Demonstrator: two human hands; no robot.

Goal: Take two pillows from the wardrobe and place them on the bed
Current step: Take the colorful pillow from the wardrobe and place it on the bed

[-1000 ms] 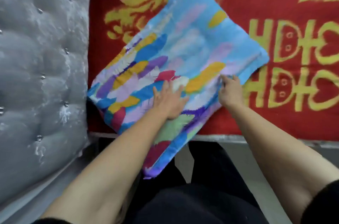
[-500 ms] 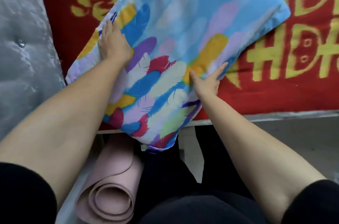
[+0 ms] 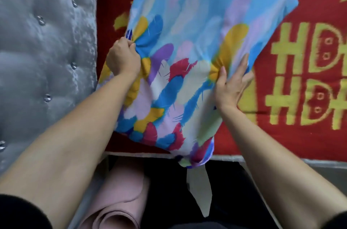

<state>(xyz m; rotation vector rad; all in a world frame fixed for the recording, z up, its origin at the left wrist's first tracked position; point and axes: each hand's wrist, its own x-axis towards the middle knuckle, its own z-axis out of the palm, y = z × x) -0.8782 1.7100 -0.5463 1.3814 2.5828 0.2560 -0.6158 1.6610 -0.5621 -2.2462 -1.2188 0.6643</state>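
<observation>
A pillow [image 3: 197,41] in a light-blue cover printed with coloured feathers is raised at a tilt over the bed [image 3: 300,97], which is spread with a red blanket bearing yellow patterns. My left hand [image 3: 123,57] bunches the pillow's left edge in a fist. My right hand [image 3: 231,82] grips its right side, thumb on top and fingers spread along the edge. The pillow's lower corner hangs past the bed's front edge. Only this one pillow shows.
A grey tufted headboard [image 3: 47,50] with shiny buttons stands on the left. A rolled pink mat [image 3: 116,200] lies on the floor beside the bed, below my arms. The bed's pale front rail [image 3: 281,159] runs across the lower middle.
My hands went from resting flat on the pillow to gripping its two sides. The pillow has lifted off the blanket and tilted toward me.
</observation>
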